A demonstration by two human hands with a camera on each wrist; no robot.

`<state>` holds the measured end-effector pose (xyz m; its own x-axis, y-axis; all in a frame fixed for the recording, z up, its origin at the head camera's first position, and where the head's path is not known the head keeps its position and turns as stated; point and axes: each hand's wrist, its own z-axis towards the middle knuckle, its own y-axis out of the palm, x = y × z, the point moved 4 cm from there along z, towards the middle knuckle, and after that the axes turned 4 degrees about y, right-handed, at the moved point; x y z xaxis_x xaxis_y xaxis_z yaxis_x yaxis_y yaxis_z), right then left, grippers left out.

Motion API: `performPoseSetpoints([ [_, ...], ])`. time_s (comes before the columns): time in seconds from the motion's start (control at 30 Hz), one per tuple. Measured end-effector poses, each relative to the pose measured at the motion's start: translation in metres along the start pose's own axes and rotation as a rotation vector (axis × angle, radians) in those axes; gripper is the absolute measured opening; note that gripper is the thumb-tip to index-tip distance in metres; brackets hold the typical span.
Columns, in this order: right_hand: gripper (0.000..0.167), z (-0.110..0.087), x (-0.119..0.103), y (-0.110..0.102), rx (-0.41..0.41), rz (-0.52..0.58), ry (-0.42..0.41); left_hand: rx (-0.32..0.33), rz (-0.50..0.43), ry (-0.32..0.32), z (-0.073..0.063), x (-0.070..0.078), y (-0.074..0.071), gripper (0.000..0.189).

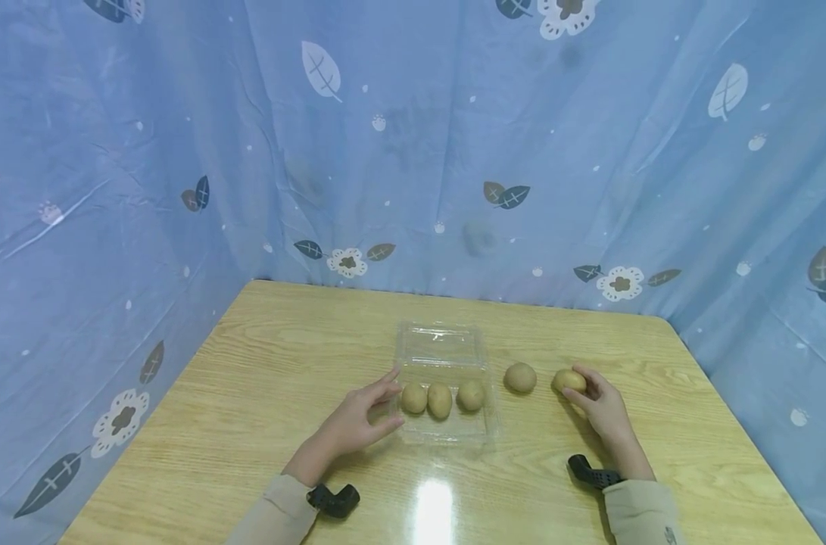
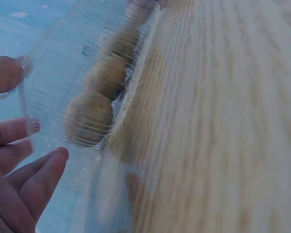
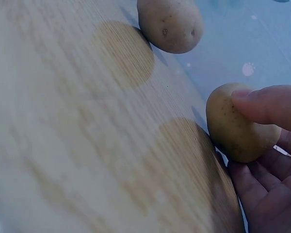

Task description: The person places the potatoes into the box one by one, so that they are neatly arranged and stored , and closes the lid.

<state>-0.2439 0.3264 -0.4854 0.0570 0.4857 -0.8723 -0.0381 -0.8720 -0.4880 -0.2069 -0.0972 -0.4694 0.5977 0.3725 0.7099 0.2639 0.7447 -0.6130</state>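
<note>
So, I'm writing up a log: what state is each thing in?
Clear container: open, lid folded back
Three potatoes: in a row inside the container
Potato beside container: on the table, untouched
Rightmost potato: gripped by the right hand
Left hand: touching the container's left side
Curtain: hanging behind the table

Left sleeve (image 1: 276, 512), right sleeve (image 1: 639, 509): beige. Right one has small dark marking (image 1: 670, 535). Left wrist device (image 1: 341, 502), right wrist device (image 1: 587, 473): black, bent shape.

A wooden table (image 1: 269, 378) carries a clear container (image 1: 447, 434) and two potatoes (image 1: 520, 378).
</note>
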Motion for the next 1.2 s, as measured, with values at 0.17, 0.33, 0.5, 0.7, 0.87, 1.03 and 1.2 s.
performPoseSetpoints([
  [0.17,0.069,-0.001,-0.001,0.000,0.003,0.018,-0.003,0.006,-0.002,0.013,0.000,0.000,0.000,0.055],
  [0.33,0.068,-0.002,-0.003,-0.001,0.018,0.029,-0.014,0.007,-0.002,0.017,0.000,0.000,0.000,0.055],
  [0.5,0.068,-0.004,-0.007,-0.002,0.021,0.066,-0.015,0.005,0.005,0.020,0.000,0.001,0.000,0.054],
  [0.7,0.067,-0.006,-0.013,-0.002,0.021,0.070,-0.037,0.006,0.009,0.022,0.001,0.001,0.000,0.053],
  [0.87,0.065,-0.009,-0.020,-0.003,0.027,0.051,-0.050,0.004,0.007,0.010,0.000,0.001,0.000,0.054],
  [1.03,0.062,-0.013,-0.034,-0.003,0.033,0.089,-0.093,0.005,0.002,0.008,0.000,0.002,0.000,0.054],
  [1.2,0.061,-0.017,-0.045,-0.001,0.034,0.112,-0.136,0.006,-0.026,-0.002,0.000,0.001,0.001,0.054],
])
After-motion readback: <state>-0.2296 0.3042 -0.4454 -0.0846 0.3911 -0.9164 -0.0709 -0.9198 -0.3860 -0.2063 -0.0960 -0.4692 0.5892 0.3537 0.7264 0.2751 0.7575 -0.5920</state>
